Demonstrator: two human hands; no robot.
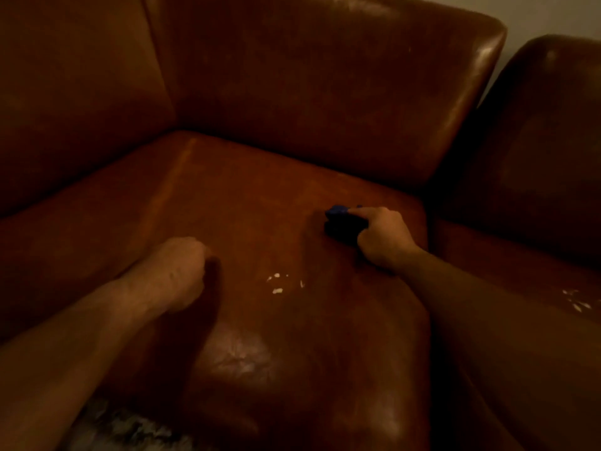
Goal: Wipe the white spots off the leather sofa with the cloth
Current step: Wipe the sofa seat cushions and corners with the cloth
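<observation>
Now my right hand (383,236) is clenched round the blue cloth (343,222) near the seat cushion's (244,196) back right corner. The white spots (279,283) lie nearer its front edge, so I should drag firmly over them, with my left hand (182,271) fisted and bracing.

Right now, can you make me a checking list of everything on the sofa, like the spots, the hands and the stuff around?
Surface: brown leather sofa seat, shiny, with a worn patch near the front.
Job's things: blue cloth bunched on the seat, beyond the white spots; second spot patch on the next seat to the right. Neither is wiped yet.
Clutter: pale fuzzy thing at the bottom edge, too dim to tell.
Hands: right hand grips the cloth; left hand is a fist on the seat, nothing seen in it.
Cables: nothing seen.
Surroundings: backrest, pale wall behind; dim light.
</observation>
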